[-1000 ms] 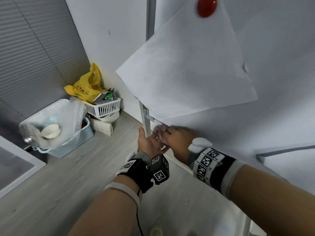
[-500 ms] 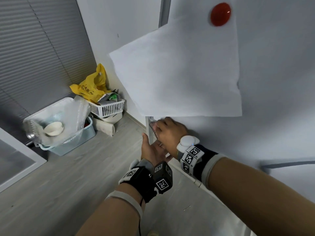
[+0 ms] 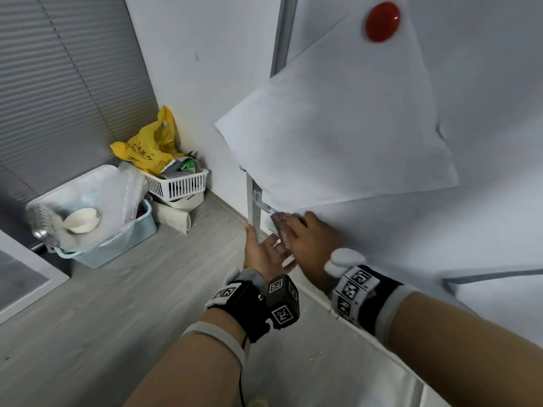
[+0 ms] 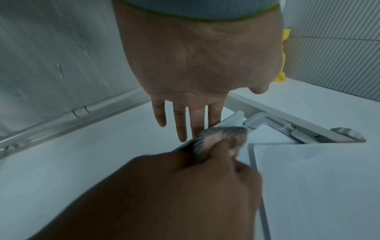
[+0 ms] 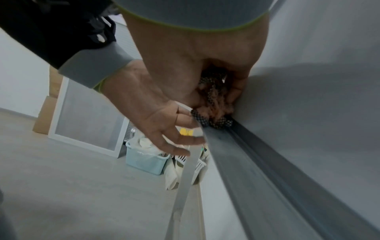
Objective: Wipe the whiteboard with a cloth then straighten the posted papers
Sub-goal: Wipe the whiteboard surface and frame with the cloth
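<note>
A white sheet of paper (image 3: 338, 127) hangs crooked on the whiteboard (image 3: 484, 83) under a red round magnet (image 3: 382, 21); its lower left corner sticks out past the board's frame. My right hand (image 3: 305, 233) grips a bunched pink and dark-checked cloth (image 5: 216, 104) and presses it against the board's bottom left corner, just above the grey tray rail (image 5: 257, 154). The cloth (image 4: 216, 138) looks blurred in the left wrist view. My left hand (image 3: 264, 251) is open, fingers (image 4: 180, 120) straight, touching the edge of the rail beside the cloth.
On the floor by the wall stand a light blue bin (image 3: 117, 239) with clear plastic and a white bowl, a white basket (image 3: 179, 186) and a yellow bag (image 3: 147, 145). Grey blinds (image 3: 58, 83) fill the left. A white-framed panel (image 3: 17, 277) leans at far left.
The right hand has shifted a little along the board's bottom corner with the cloth. The view has tilted, so the paper appears more slanted than half a second ago. The left hand stays put.
</note>
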